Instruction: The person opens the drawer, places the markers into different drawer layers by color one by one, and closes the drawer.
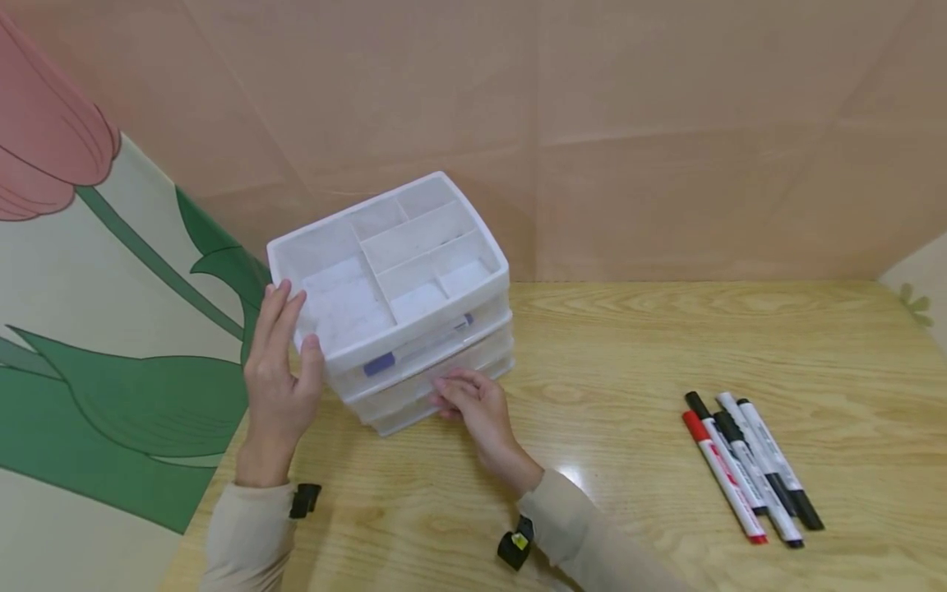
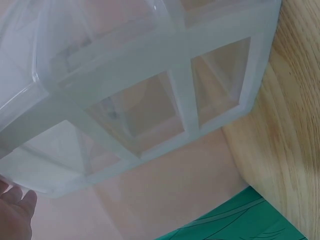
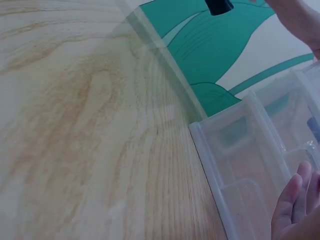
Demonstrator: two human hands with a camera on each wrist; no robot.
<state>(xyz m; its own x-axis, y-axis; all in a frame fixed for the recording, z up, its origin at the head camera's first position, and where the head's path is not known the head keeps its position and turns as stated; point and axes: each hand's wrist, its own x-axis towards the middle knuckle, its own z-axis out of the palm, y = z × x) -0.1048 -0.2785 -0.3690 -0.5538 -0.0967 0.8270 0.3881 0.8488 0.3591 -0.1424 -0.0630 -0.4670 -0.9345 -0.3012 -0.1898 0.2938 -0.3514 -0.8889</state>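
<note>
A white plastic drawer unit [image 1: 414,329] with see-through drawers stands at an angle near the back wall. Its top [image 1: 348,300] is an open tray split into compartments. Through the front of the upper drawer a marker with a purple cap [image 1: 380,364] shows. My left hand [image 1: 281,382] lies along the unit's left side, fingers straight and fingertips right at the top rim. At the front of the drawer below the marker is my right hand [image 1: 477,411], fingers loosely bent, fingertips [image 3: 302,172] close to the handle cutout. All the drawers are pushed in.
Several whiteboard markers [image 1: 747,469], one red and the others black, lie side by side on the wooden table [image 1: 614,353] at the right. A pinkish cloth wall [image 1: 592,164] closes the back. On the left stands a panel with a printed tulip [image 1: 140,403].
</note>
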